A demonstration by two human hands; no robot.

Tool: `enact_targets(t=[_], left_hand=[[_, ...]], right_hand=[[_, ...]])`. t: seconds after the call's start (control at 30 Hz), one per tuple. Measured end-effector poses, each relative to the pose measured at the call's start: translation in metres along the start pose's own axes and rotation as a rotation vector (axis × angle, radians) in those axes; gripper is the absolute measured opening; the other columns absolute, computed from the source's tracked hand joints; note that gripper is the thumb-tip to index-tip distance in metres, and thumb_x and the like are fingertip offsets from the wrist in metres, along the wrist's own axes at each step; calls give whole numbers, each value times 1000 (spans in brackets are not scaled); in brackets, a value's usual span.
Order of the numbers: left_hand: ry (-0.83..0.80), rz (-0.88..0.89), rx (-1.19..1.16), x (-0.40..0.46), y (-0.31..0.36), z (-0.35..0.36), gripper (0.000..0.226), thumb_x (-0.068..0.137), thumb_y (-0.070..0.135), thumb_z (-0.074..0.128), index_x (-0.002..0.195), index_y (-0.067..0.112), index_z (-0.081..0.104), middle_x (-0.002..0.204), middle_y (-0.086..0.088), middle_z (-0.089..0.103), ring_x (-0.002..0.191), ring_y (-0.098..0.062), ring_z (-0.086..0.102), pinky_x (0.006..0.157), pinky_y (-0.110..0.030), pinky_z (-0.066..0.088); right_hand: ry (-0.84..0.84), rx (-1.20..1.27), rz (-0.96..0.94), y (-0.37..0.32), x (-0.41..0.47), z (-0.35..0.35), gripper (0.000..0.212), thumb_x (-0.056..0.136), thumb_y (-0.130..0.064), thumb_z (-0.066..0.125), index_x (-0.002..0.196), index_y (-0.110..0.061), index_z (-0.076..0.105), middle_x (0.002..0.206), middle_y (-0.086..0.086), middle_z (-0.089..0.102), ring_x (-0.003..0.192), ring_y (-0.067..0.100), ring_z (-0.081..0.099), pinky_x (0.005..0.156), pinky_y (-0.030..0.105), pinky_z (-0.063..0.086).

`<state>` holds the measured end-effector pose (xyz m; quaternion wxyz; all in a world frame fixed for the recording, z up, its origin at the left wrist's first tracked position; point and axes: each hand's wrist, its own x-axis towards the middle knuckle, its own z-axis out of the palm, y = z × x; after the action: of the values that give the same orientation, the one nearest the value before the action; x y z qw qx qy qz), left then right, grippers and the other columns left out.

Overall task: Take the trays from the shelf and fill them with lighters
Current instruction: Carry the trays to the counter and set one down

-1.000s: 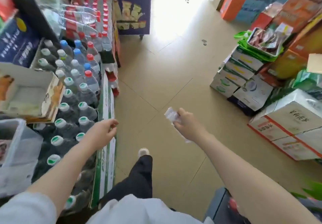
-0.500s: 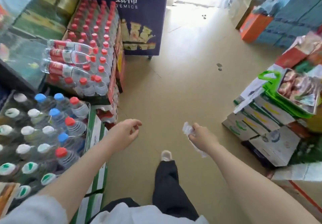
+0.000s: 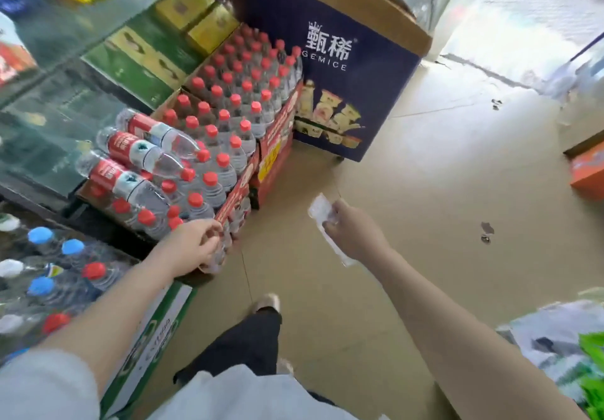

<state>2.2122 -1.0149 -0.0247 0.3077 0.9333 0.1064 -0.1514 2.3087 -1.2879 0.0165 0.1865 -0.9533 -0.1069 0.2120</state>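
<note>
My right hand (image 3: 351, 231) grips a thin, clear plastic piece (image 3: 322, 212) that sticks out above and below the fist; whether it is a tray or a wrapper I cannot tell. It hangs over the bare floor in the middle of the aisle. My left hand (image 3: 194, 245) reaches forward with loosely curled fingers and holds nothing, just in front of the corner of a case of red-capped water bottles (image 3: 225, 132). No lighters are in view.
Cases of bottled water (image 3: 49, 276) line the left side below a glass counter (image 3: 55, 70). A dark blue cardboard display box (image 3: 343, 70) stands ahead. An orange box (image 3: 588, 171) and bagged goods (image 3: 562, 338) sit on the right. Tan floor (image 3: 408, 207) runs between.
The view has moved forward along the aisle; the blue display box and red-capped bottles are closer. Both hands keep their pose, the right still gripping the clear plastic piece.
</note>
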Motion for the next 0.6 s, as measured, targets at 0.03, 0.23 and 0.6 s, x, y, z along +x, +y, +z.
enact_targets(t=[0.03, 0.23, 0.6], left_hand=[[40, -23, -10, 14, -2, -9, 19, 89, 17, 51, 107, 22, 56, 98, 1, 63, 83, -18, 59, 73, -32, 48], [208, -130, -70, 108, -12, -55, 23, 89, 18, 52, 110, 19, 59, 98, -1, 64, 86, -18, 57, 74, -32, 45], [304, -155, -132, 268, 31, -150, 26, 90, 20, 50, 115, 21, 57, 102, 6, 61, 89, -13, 57, 81, -33, 47]], right_hand=[[4, -7, -48, -8, 23, -9, 15, 88, -27, 46, 91, -14, 40, 83, 5, 53, 76, 29, 52, 60, 34, 39], [16, -118, -228, -46, 161, -49, 18, 89, -27, 46, 86, -16, 33, 75, 3, 48, 69, 26, 45, 50, 32, 31], [-39, -197, -408, -98, 370, -125, 13, 88, -20, 44, 93, -13, 35, 86, 6, 51, 80, 32, 51, 59, 34, 33]])
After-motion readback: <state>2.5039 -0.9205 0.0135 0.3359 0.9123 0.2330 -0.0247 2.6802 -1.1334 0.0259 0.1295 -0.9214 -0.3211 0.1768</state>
